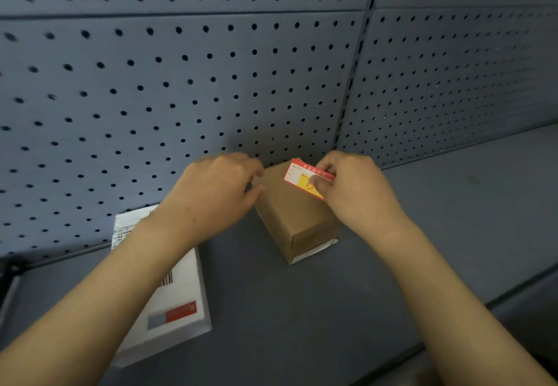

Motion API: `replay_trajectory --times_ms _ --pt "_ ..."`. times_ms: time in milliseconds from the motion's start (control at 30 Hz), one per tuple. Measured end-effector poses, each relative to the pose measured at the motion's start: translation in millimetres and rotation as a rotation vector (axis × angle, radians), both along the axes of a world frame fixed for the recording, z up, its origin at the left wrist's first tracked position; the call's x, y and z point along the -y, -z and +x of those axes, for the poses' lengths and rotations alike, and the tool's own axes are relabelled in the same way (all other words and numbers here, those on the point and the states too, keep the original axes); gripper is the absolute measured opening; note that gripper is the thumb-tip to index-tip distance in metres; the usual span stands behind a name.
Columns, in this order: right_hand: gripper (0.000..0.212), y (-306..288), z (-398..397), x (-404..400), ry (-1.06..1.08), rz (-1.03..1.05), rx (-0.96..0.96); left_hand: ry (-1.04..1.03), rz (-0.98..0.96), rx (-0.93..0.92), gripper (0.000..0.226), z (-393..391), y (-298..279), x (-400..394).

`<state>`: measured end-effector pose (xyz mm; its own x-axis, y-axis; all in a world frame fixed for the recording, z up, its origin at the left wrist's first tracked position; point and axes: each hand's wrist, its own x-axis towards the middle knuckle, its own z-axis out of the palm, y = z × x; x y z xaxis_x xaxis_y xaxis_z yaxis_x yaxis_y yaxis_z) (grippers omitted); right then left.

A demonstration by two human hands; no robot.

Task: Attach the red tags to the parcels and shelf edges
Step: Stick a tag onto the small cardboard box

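A small brown cardboard parcel (pixel 297 219) sits on the grey shelf (pixel 422 234) close to the pegboard back. My right hand (pixel 356 189) pinches a red, white and yellow tag (pixel 302 178) between thumb and fingers, holding it over the parcel's top far edge. My left hand (pixel 217 189) rests at the parcel's left far corner, fingers curled against its edge. A white parcel (pixel 178 304) with a barcode label and a red tag stuck on its top lies to the left, partly under my left forearm.
The dark grey pegboard wall (pixel 211 83) rises right behind the parcels, with a vertical upright (pixel 353 83) between two panels. The shelf's front edge (pixel 453 325) runs diagonally at lower right. Bare shelf surface stretches to the right of the brown parcel.
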<state>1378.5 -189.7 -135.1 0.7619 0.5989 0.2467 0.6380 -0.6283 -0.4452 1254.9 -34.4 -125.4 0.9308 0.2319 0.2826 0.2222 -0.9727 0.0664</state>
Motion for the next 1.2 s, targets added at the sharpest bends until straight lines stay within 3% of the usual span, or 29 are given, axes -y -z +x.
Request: replay_trajectory --times_ms 467,867,1200 --pt "0.009 -17 -113 30 -0.03 0.091 0.1 0.06 0.077 0.043 0.027 -93 -8 26" --pt "0.006 -16 -252 37 -0.299 0.116 0.035 -0.115 0.032 0.054 0.03 -265 -10 62" --pt "0.006 -1 -375 -13 -0.408 0.052 -0.033 -0.176 0.112 0.137 0.015 -403 5 22"
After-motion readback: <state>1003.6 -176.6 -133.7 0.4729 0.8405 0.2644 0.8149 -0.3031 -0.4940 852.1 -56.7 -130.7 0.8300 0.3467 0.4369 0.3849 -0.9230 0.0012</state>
